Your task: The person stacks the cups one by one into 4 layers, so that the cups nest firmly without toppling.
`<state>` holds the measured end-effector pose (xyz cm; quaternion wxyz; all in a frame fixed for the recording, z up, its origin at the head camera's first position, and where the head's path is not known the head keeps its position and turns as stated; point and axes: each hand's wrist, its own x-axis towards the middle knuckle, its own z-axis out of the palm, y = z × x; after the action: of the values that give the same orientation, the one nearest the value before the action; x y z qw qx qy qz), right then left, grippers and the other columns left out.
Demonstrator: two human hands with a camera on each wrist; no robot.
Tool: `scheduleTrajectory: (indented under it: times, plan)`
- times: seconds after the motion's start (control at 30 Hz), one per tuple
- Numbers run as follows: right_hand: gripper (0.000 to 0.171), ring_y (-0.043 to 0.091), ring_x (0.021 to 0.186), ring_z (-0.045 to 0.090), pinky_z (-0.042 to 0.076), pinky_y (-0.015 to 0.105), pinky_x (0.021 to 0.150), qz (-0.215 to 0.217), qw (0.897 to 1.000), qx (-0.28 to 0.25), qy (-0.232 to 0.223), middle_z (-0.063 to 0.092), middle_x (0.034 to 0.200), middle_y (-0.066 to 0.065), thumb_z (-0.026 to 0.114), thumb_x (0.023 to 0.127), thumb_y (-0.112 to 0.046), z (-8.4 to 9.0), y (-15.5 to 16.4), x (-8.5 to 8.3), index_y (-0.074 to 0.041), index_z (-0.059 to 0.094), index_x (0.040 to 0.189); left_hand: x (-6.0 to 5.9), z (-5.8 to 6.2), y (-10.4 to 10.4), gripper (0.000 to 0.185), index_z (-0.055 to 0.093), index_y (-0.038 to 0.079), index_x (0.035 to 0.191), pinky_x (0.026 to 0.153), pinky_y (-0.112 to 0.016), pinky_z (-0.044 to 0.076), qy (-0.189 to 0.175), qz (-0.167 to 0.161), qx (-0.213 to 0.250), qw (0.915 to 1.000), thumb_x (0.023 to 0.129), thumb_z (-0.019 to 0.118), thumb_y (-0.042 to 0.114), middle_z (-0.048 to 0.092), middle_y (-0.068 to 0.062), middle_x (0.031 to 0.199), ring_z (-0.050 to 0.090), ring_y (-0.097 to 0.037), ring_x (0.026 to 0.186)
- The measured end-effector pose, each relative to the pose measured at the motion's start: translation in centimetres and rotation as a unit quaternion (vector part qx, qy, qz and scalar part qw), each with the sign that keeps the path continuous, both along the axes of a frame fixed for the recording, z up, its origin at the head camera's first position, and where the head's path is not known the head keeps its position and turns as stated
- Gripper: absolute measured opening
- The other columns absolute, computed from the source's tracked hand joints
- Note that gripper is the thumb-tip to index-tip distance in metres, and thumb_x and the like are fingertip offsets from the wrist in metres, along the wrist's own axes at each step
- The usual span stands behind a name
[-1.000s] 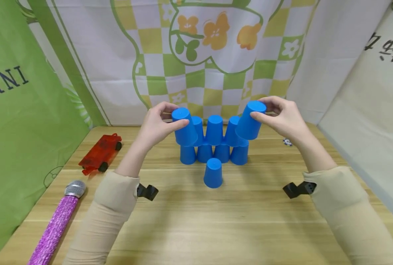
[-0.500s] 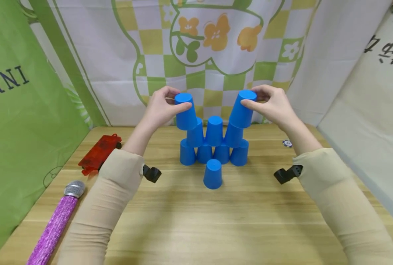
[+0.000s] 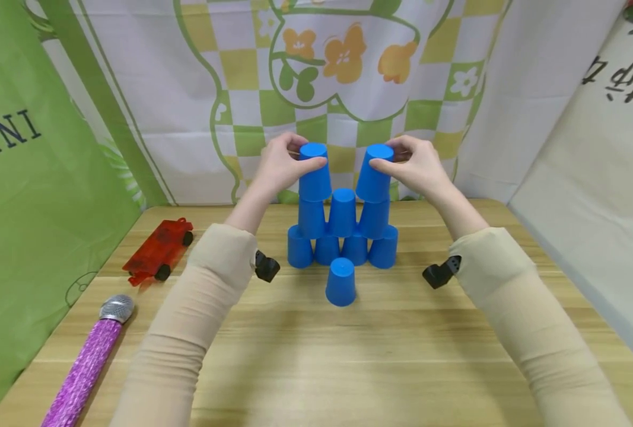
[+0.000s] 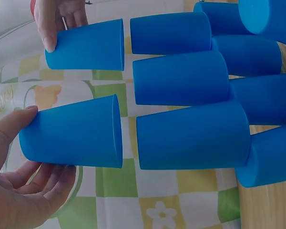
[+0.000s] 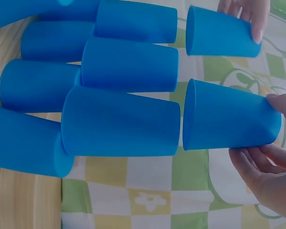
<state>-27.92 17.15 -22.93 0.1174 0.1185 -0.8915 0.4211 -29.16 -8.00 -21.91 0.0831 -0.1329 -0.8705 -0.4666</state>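
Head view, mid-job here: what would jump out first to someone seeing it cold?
The blue cup pyramid at the middle of the wooden table, with one lone blue cup standing in front of it. Above it, the left hand and right hand each hold an upturned blue cup over the second row. Off to the left lie a red toy car and a glittery purple microphone.
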Motion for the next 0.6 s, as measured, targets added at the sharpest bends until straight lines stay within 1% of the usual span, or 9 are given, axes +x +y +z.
scheduleTrajectory:
  times: [0.1, 0.27, 0.6]
  plan:
    - [0.056, 0.029, 0.11, 0.058, 0.049, 0.043, 0.095, 0.004, 1.0, -0.001, 0.001, 0.059, 0.121, 0.019, 0.066, 0.086, -0.037, -0.2, -0.4, -0.3, 0.0, 0.053, 0.126, -0.3, -0.1, 0.5, 0.054, 0.051, 0.005, 0.123, 0.091, -0.035, 0.051, 0.005, 0.004, -0.005, 1.0, 0.083, 0.071, 0.035, 0.058, -0.012, 0.121, 0.056, -0.023, 0.11]
    - [0.057, 0.029, 0.11, 0.058, 0.05, 0.043, 0.094, 0.008, 1.0, -0.001, -0.003, 0.059, 0.121, 0.019, 0.067, 0.086, -0.037, -0.4, -0.8, -0.6, 0.0, 0.053, 0.126, -0.6, -0.4, 1.1, 0.055, 0.052, 0.004, 0.123, 0.091, -0.034, 0.051, 0.002, 0.005, -0.013, 0.9999, 0.082, 0.072, 0.035, 0.058, -0.012, 0.121, 0.056, -0.023, 0.11]
    - [0.056, 0.03, 0.11, 0.058, 0.05, 0.043, 0.095, 0.011, 1.0, -0.002, -0.002, 0.059, 0.121, 0.019, 0.067, 0.086, -0.035, -0.5, -1.1, -0.8, 0.0, 0.053, 0.127, -0.8, -0.7, 1.8, 0.052, 0.052, 0.007, 0.121, 0.09, -0.034, 0.051, 0.001, 0.005, -0.014, 0.9999, 0.082, 0.071, 0.037, 0.059, -0.01, 0.12, 0.056, -0.022, 0.109]
